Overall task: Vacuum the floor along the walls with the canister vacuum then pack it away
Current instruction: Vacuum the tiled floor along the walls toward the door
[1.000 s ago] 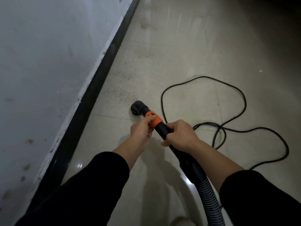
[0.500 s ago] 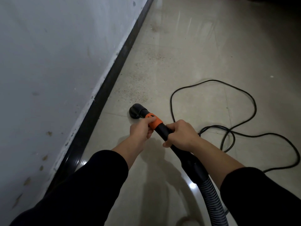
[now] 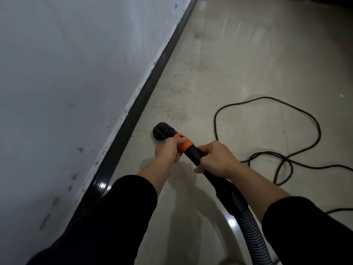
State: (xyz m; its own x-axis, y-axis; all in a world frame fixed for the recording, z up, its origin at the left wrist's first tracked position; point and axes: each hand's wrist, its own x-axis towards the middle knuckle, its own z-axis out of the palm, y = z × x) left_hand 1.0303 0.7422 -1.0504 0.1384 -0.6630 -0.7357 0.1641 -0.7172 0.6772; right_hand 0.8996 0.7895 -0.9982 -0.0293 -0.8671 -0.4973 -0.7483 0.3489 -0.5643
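Observation:
A black vacuum nozzle (image 3: 162, 131) rests on the pale tiled floor (image 3: 248, 54), close to the black skirting board (image 3: 137, 109). Behind it sits an orange collar (image 3: 184, 143) on the black wand (image 3: 196, 153). My left hand (image 3: 169, 150) grips the wand at the collar. My right hand (image 3: 215, 157) grips the wand just behind it. The ribbed grey hose (image 3: 250, 230) runs down to the bottom edge. Brown grit (image 3: 172, 106) lies scattered on the floor just beyond the nozzle, along the wall. The canister is out of view.
A white wall (image 3: 66, 83) with brown stains fills the left side. A black power cord (image 3: 286, 150) lies in loose loops on the floor to the right of my hands. More grit speckles the floor farther along the skirting.
The nozzle has moved slightly nearer the skirting board, and the view has drifted so wall and cord sit farther right. Both hands keep the same hold.

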